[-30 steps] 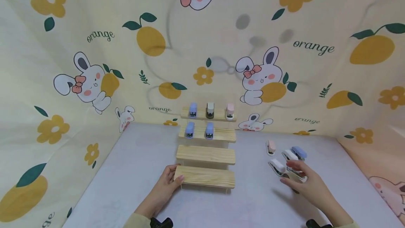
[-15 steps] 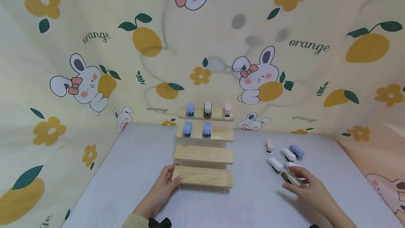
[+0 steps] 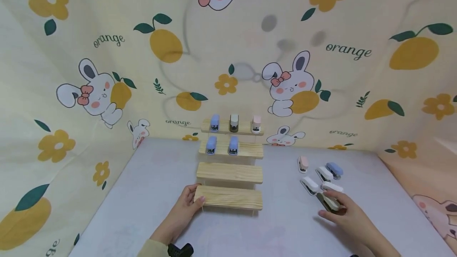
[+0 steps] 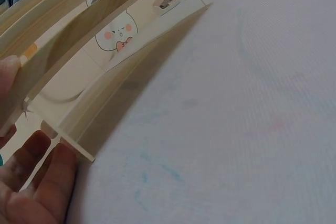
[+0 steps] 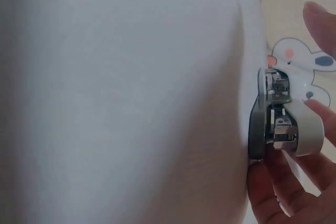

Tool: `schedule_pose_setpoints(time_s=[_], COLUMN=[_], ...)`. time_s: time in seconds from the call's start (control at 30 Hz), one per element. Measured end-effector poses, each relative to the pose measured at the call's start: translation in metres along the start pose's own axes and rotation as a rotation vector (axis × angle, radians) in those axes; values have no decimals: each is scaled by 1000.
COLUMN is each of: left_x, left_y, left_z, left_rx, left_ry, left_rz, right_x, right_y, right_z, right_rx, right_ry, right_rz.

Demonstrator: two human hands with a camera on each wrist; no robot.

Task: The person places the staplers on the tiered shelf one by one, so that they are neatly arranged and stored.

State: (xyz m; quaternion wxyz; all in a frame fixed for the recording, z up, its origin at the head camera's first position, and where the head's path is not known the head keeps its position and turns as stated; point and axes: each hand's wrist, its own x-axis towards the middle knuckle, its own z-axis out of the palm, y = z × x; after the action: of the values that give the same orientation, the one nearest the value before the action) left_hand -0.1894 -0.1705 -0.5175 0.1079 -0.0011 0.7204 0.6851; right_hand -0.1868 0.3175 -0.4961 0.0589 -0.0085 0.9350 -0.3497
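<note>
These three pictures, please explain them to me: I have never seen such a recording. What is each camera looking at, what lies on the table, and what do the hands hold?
No machine is here: a person works with two bare hands. The wide picture comes from a camera on the person's head, looking down at a pale table with cartoon cloth walls behind. The two close pictures come from cameras on the wrists.

In the middle stands a wooden stepped shelf with four steps. Five mini staplers sit on its two upper steps; the two lower steps are bare. The left hand rests against the left end of the lowest step.

On the right, four loose staplers lie on the table. The right hand has its grip on a dark-bodied stapler beside them; the right wrist view shows the fingers around it.
</note>
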Motion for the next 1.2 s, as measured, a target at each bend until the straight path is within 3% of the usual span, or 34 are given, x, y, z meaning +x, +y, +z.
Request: schedule_pose_setpoints(time_s=[0.13,0.33,0.53,0.8,1.03,1.2], left_x=[0,0,2,1,4,2], left_y=[-1,-6,-5,-4,-3,-4], left_z=[-1,-2,1,2,1,0], left_rx=[7,20,-4,-2,-3,-10], left_ry=[3,4,-7,13,14,6], left_rz=[13,-19,9,1,6,10], right_x=[-2,-5,2,7,4,-4], right_y=[-3,-4,1,3,-10,-26], right_z=[-2,-2,-4,-2,-4,-13], right_rx=[12,-9,28,21,9,-56], right_ry=[-18,-42,-59,-48,-36,24], right_rz=[23,62,122,51,103,21])
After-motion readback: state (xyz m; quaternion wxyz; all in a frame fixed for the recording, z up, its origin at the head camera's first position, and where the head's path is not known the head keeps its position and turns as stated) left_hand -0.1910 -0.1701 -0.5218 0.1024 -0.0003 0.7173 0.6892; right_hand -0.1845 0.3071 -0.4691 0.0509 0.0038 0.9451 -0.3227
